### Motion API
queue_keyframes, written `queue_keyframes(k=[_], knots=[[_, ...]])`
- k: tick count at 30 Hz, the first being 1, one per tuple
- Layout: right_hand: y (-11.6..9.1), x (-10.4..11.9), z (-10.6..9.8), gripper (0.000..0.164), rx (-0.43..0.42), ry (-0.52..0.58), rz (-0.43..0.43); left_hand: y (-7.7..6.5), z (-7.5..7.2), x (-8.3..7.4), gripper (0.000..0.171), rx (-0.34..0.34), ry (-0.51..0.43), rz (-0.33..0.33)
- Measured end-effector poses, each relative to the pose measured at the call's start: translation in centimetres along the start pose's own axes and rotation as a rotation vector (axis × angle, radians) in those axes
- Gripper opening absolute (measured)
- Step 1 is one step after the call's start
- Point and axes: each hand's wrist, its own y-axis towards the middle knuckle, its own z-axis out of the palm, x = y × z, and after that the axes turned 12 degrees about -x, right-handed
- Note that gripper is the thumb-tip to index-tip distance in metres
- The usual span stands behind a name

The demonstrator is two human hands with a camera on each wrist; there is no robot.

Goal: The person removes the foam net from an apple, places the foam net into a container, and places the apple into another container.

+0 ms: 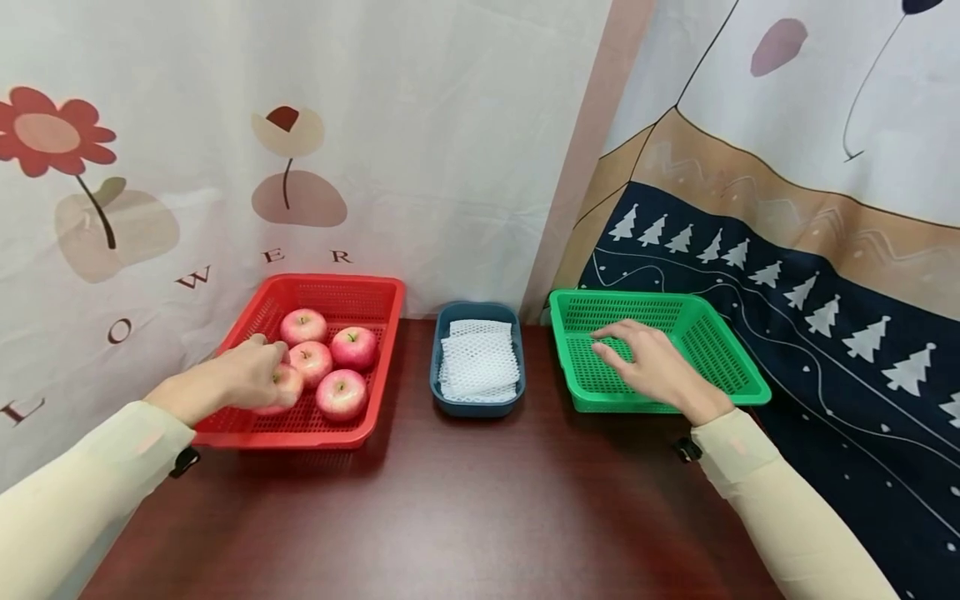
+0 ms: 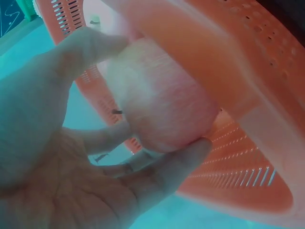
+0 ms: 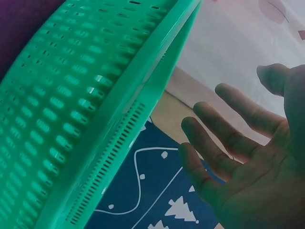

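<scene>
My left hand (image 1: 243,377) reaches into the red basket (image 1: 390,333) and holds a pink-red apple (image 2: 164,100) near the basket's left side. Thumb and fingers lie around this apple in the left wrist view, its stem facing the palm. Several other apples (image 1: 342,395) sit in the basket just right of the hand. Over the green basket (image 1: 720,350) hovers my right hand (image 1: 656,362), fingers spread and loosely bent, with nothing in it. In the right wrist view its palm (image 3: 257,191) shows bare beside the basket's rim.
Between the two baskets stands a small dark blue tray (image 1: 480,409) with white foam net sleeves (image 1: 480,358) stacked in it. All stand on a dark reddish-brown table (image 1: 465,500). A printed curtain (image 1: 465,150) hangs right behind them, its navy part along the right side.
</scene>
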Motion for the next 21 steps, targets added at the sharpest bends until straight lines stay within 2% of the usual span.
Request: queue_keyframes(k=[5,13,19,21], knots=[[-0.14,-0.24,0.05,0.040,0.004,-0.002,-0.003,0.19,0.07,0.26,0.049,0.055,0.015,0.031],[-0.13,-0.38,0.09,0.038,-0.001,0.000,-0.009,0.68,0.02,0.17,0.063,0.132,0.041,0.033],[-0.12,-0.35,0.38,0.037,0.004,-0.001,-0.017,0.87,-0.15,0.16,0.056,0.164,0.051,0.018],[-0.12,-0.35,0.51,0.038,0.008,-0.001,-0.021,0.89,-0.15,0.14,0.060,0.172,0.060,0.018]])
